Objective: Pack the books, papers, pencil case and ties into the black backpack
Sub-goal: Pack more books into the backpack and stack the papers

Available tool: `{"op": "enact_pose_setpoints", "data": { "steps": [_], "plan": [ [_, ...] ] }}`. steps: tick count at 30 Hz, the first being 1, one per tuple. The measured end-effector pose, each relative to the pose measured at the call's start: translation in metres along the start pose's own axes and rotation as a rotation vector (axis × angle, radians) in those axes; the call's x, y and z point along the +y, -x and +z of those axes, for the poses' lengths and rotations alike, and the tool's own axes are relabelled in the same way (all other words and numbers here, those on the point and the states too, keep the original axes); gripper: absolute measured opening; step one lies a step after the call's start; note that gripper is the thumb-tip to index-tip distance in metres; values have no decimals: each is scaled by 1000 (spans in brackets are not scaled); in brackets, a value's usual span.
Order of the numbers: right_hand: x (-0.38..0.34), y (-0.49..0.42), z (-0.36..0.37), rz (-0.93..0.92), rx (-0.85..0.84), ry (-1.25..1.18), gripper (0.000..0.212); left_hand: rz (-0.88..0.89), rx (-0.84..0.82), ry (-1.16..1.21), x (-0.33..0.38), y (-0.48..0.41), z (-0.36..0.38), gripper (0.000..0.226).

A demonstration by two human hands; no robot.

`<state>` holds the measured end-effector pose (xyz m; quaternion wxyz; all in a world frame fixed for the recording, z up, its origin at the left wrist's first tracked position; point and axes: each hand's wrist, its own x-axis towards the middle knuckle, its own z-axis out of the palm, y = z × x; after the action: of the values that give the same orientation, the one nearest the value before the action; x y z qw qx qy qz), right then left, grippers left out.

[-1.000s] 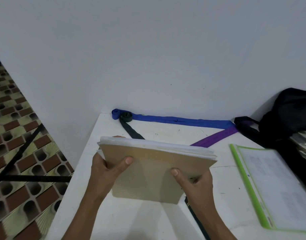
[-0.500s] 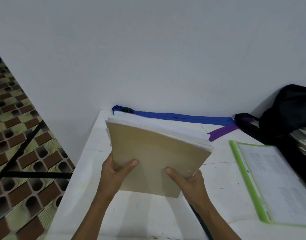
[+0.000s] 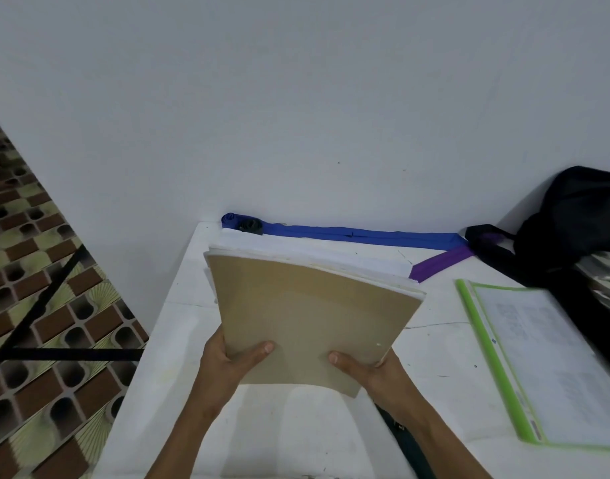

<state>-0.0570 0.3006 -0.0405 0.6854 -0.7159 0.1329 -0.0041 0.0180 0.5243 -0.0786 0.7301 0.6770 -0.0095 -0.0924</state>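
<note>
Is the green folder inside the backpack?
No, the green folder lies flat on the white table, next to the black backpack.

Matt brown card covers the paper stack [image 3: 310, 316]; beside it, a glossy plastic folder [image 3: 538, 364] and cloth ties [image 3: 359, 235].

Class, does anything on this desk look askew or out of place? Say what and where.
The paper stack in the left hand and right hand is uneven: white sheets jut past its tan cover. The blue tie lies unfolded along the wall.
</note>
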Motion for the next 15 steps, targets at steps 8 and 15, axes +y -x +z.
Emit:
{"op": "enact_pose_setpoints", "data": {
  "steps": [8, 15],
  "plan": [
    [12, 7, 7, -48, 101, -24, 29, 11, 59, 16, -7, 10, 7, 56],
    [12, 7, 3, -15, 33, 64, 22, -12, 18, -21, -9, 8, 5, 41]
  ]
}}
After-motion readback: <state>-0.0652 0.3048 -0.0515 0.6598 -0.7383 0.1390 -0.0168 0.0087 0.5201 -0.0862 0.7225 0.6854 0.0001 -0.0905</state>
